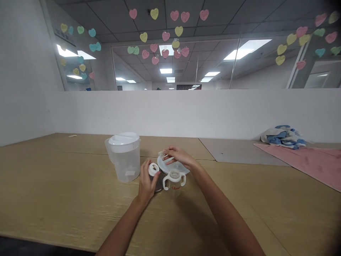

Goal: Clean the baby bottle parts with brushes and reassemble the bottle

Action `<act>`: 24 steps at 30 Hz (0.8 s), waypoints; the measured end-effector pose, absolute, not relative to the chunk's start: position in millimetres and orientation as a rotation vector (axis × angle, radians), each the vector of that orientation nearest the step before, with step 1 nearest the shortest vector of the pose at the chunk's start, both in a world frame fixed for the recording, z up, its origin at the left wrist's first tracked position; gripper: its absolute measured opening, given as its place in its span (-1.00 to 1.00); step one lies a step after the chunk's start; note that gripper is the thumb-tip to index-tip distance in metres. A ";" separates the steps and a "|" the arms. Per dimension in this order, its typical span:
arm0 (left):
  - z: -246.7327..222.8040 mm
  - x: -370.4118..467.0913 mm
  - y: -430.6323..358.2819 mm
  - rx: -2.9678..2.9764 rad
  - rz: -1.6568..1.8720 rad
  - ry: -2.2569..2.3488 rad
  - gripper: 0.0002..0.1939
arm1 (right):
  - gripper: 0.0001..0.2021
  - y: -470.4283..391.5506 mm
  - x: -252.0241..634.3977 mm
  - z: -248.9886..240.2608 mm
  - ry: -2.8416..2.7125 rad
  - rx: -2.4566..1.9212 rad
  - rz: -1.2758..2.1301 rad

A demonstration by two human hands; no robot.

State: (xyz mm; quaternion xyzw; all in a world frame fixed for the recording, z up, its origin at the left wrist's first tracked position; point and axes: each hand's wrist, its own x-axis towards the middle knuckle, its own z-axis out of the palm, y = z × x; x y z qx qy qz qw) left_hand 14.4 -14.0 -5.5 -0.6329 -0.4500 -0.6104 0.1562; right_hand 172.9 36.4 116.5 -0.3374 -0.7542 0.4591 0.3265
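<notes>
My left hand [146, 181] is curled round a white ring-shaped cap [153, 169] with a hole in its top, above a dark round dish with a shiny rim [159, 191]. My right hand [177, 156] reaches over a pale blue plate or shallow bowl [185, 170]. Its fingertips are bent onto a small pale, translucent piece [161, 154], too small to name surely. Between the hands and nearer to me, a clear baby bottle [175, 183] stands upright, its mouth uncovered and two white handles at its sides. Red lettering marks its front.
A translucent lidded pitcher [126, 160] stands left of my left hand. At the back right lies a crumpled blue-and-white cloth [283, 137], beside a pink cloth [314, 158]. A white wall [186, 113] with glass above borders the table's far side.
</notes>
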 end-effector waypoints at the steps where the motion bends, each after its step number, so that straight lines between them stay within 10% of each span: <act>1: -4.1 15.0 -14.4 -1.816 -1.737 -1.333 -0.51 | -0.74 41.1 177.3 116.7 -2.035 -1.017 1.006; 7: 1.1 15.7 -15.9 -2.010 -1.582 -1.404 -0.65 | -0.82 66.4 198.9 96.1 -2.341 -1.754 0.018; 16: -2.0 15.6 -12.7 -1.995 -1.590 -1.341 -0.68 | -0.79 61.1 198.0 101.9 -2.418 -1.701 0.023; 24: -2.8 12.3 -15.8 -1.807 -1.802 -1.163 -0.68 | -0.73 15.9 165.2 113.4 -2.517 -0.763 0.615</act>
